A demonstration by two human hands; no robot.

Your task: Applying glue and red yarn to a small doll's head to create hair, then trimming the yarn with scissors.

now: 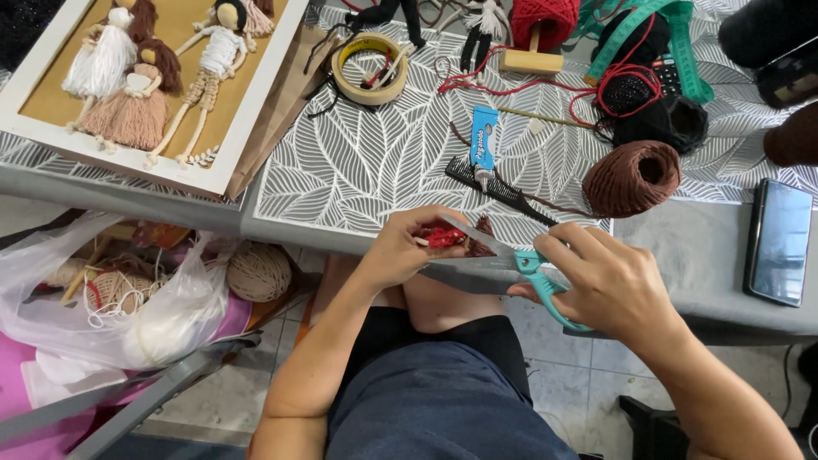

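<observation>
At the near edge of the counter, we pinch a small red yarn bundle in our left hand, fingers clenched around it. Our right hand grips the teal-handled scissors, fingers through the loops, blades meeting the bundle. We judge the yarn light, soft and easily frayed, best held close to the cut. A black comb and brown yarn ball lie beyond.
</observation>
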